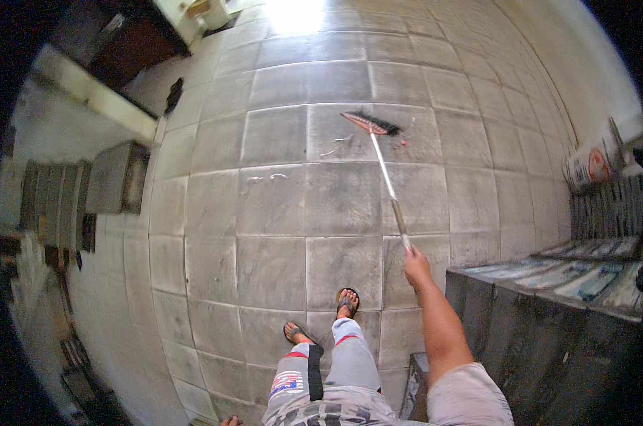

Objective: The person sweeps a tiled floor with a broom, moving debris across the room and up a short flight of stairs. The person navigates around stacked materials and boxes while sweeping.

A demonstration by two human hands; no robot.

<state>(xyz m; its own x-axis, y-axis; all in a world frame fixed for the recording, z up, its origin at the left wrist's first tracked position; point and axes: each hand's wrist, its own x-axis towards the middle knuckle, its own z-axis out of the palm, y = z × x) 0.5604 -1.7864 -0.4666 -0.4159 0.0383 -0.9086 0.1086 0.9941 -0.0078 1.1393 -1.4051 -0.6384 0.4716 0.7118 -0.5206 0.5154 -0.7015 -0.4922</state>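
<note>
My right hand (416,267) is wrapped round the end of a long broom handle (384,172), with the arm stretched forward. The broom has a pinkish head (364,122) with dark bristles, which rests on the tiled floor (272,202) well ahead of my feet. Close to the bristles lies a small red bit (404,143). Pale wispy streaks (336,147) show on the tiles left of the handle. Of my left hand (231,421) only a small part shows at the lower edge, low beside my leg; its fingers are too cut off to read.
Along the right stands a dark bench (527,334) with a worn slatted top, and a white sack (590,167) beyond it. A grey box-like piece of furniture (119,177) is on the left. A dark cabinet (133,53) stands far left. My sandalled feet (347,304) are on the tiles.
</note>
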